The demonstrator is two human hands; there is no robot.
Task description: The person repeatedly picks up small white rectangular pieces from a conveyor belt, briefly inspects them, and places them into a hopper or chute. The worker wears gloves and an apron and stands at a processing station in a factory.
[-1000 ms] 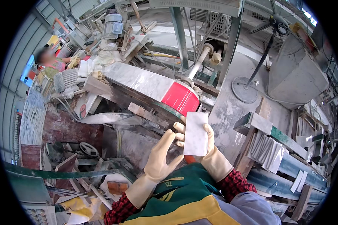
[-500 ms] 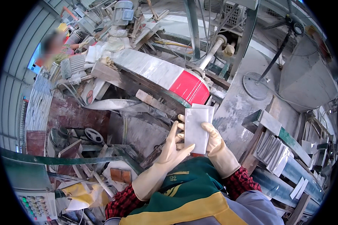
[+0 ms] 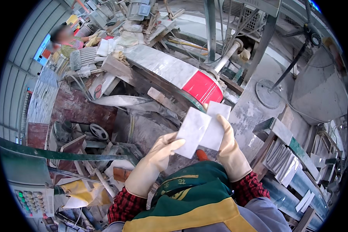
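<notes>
Two rectangular white marble tiles are held up in front of my apron, fanned apart and partly overlapping. My left hand [image 3: 161,149], in a cream rubber glove, pinches the left tile [image 3: 193,132] by its lower left corner, thumb on top. The right tile [image 3: 216,129] lies partly behind it. My right hand [image 3: 229,145], gloved alike, grips that tile along its right edge, with the thumb on its face and a fingertip showing past its top. The rest of the fingers are hidden behind the tiles.
Ahead stands a long bench with a marble top [image 3: 158,65] and a red end [image 3: 203,87]. Thin tiles [image 3: 279,158] stand stacked on a rack at right. A pedestal fan [image 3: 311,34] is behind it. A button panel [image 3: 33,201] sits at lower left; another person [image 3: 67,40] is far left.
The two tiles were nearly stacked and have been spread apart. My left hand has moved left with the front tile and tilted it; the right hand keeps the other. The view has shifted slightly.
</notes>
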